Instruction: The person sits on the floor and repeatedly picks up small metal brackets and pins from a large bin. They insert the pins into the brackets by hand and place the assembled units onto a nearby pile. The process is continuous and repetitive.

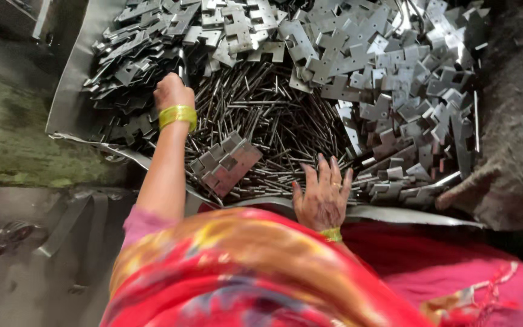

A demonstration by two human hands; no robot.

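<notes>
A large heap of flat grey metal hinge plates fills a sheet-metal tray. Thin steel pins lie piled in its middle. My left hand, with a yellow bangle at the wrist, reaches into the plates at the tray's left side. Its fingers curl down among them and are hidden. My right hand rests flat on the pins near the tray's front edge, with the fingers spread and a ring on one. Between my hands, a small stack of hinge plates lies on the pins.
A rough grey wall or sack borders the tray on the right. To the left there is a mossy concrete ledge, with a metal strip on the floor below it. Red and orange cloth covers the foreground.
</notes>
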